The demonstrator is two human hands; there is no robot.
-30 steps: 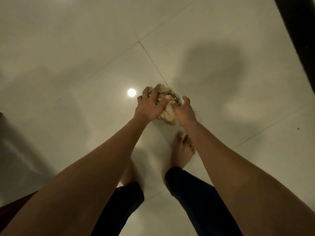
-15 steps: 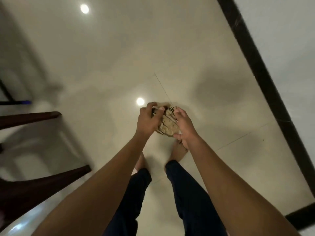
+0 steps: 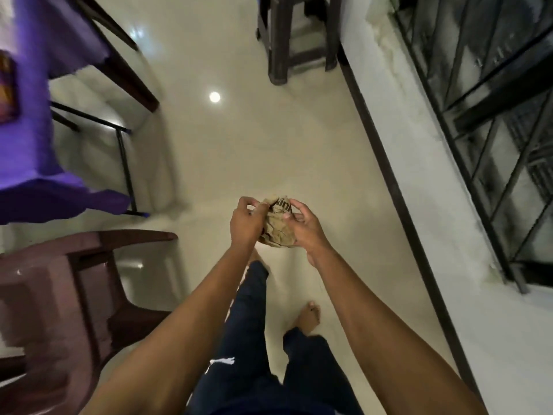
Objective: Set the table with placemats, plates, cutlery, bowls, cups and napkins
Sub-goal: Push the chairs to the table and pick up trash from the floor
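Observation:
A crumpled brown paper bag (image 3: pixel 278 229) with dark print is held in front of me, above the floor. My left hand (image 3: pixel 247 221) grips its left side with curled fingers. My right hand (image 3: pixel 305 226) holds its right side, thumb and fingers bent around the paper. The table (image 3: pixel 39 121), covered with a purple cloth, stands at the upper left; its top is mostly out of view.
A dark brown plastic chair (image 3: pixel 68 295) stands at the left, close to my left arm. A dark wooden stool (image 3: pixel 296 34) is ahead by the white wall. A window with a black metal grille (image 3: pixel 490 124) runs along the right. Glossy cream floor tiles (image 3: pixel 239 151) lie between them.
The view has swung up from bare floor to the table, chair and window. I have taken a step forward. Both hands still hold the crumpled bag and have shifted their grip on it.

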